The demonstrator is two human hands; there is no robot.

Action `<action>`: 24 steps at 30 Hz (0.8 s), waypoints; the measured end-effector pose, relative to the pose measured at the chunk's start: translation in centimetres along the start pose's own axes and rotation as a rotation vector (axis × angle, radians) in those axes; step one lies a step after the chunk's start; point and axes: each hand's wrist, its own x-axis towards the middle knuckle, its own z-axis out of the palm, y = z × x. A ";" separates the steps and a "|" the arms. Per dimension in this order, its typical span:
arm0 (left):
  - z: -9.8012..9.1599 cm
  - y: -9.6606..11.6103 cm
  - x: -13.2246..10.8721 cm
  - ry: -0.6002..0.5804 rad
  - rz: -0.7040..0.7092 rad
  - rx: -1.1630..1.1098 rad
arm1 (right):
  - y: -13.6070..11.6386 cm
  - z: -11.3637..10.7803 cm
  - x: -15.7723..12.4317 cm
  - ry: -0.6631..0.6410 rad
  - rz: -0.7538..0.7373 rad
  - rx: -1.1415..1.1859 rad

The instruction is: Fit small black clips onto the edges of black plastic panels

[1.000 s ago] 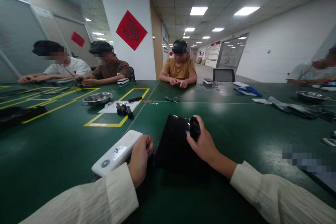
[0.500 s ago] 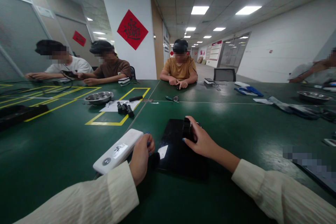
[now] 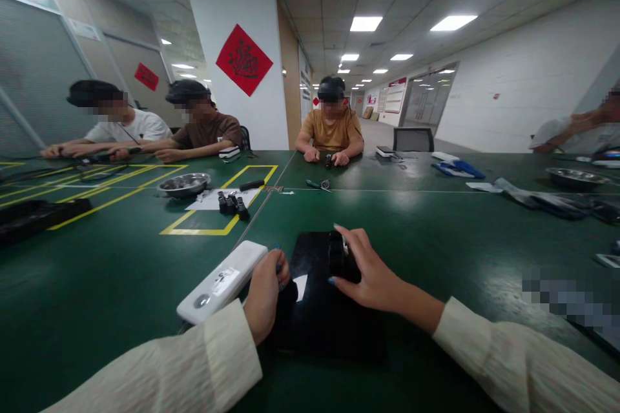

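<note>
My right hand (image 3: 371, 268) is at a small black ribbed object (image 3: 336, 253), which stands on a flat, glossy black board (image 3: 334, 329). Its thumb and fingers are spread around the object, with a gap between them and it. My left hand (image 3: 265, 290) is closed, fingers curled inward, at the board's left edge. A dark rounded shape (image 3: 290, 292) shows beside those fingers; what they hold is mostly hidden. Next to my left hand lies a white power bank (image 3: 220, 284) with a label on it. A white paper piece (image 3: 301, 286) is on the board.
Beyond lie several black parts (image 3: 233, 204) on white paper, a black-handled tool (image 3: 252, 185), a metal bowl (image 3: 185, 184) and pliers (image 3: 317, 184). A black tray (image 3: 43, 216) is at left; cloths (image 3: 537, 197) are at right. Several people sit around the green table (image 3: 426, 232).
My right hand has lowered the black object onto the board and its fingers have spread. My left hand stays closed in nearly the same place. The view has tilted slightly.
</note>
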 end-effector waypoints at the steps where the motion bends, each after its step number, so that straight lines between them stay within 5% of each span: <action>1: 0.0 -0.1 0.0 -0.001 0.005 0.004 | -0.7 0.2 -0.4 0.052 -0.053 -0.098; 5: -0.2 -0.6 0.1 -0.013 0.023 0.000 | -4.9 1.7 -2.1 -0.046 -0.265 -0.301; 9: -0.3 -1.0 0.4 -0.012 0.024 -0.016 | -7.7 3.8 -3.1 -0.284 -0.252 -0.365; 15: -0.1 -0.4 0.6 0.055 -0.051 -0.137 | -7.2 3.5 -1.8 -0.430 -0.140 -0.320; 24: -0.4 -0.8 0.5 0.071 0.105 0.141 | -7.7 1.1 -0.8 -0.532 -0.172 -0.407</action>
